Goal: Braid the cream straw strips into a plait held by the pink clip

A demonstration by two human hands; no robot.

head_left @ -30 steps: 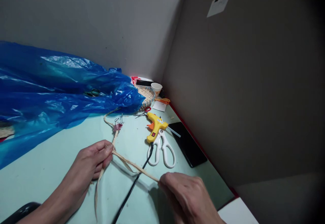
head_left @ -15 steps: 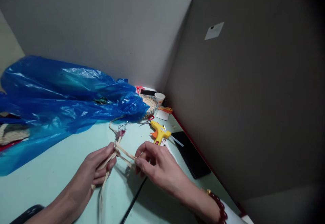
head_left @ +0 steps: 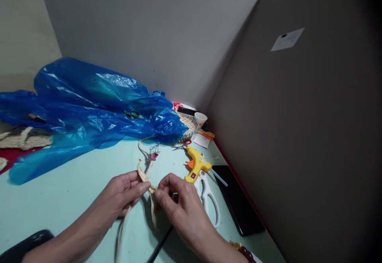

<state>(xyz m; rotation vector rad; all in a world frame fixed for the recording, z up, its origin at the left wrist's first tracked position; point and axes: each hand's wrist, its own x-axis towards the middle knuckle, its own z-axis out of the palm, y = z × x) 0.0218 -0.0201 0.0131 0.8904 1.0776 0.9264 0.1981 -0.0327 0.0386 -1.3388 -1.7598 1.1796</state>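
Pale, straw-coloured braiding cord (head_left: 145, 178) runs between my two hands, with loose strands hanging down toward the tabletop. My left hand (head_left: 127, 191) pinches the cord between thumb and fingers. On the right, the fingertips of my right hand (head_left: 179, 203) are closed on the cord close to my left thumb. Just beyond, a dark red binder clip (head_left: 152, 155) with wire handles grips the cord's far part. A thin tail of cord curves from there to the blue plastic bag. My hands cover part of the strands.
A blue plastic bag (head_left: 98, 100) spreads across the back left. To the right lie a yellow glue gun (head_left: 197, 163), white-handled cutters (head_left: 216, 205), red-handled scissors (head_left: 187, 141) and a black tablet-like slab (head_left: 238, 203). A paper cup (head_left: 201, 118) stands behind, near a woven basket (head_left: 191, 125).
My hands have come closer together on the cord, my left thumb now lying over it. The strand that stretched between them is drawn in. The view has turned left.
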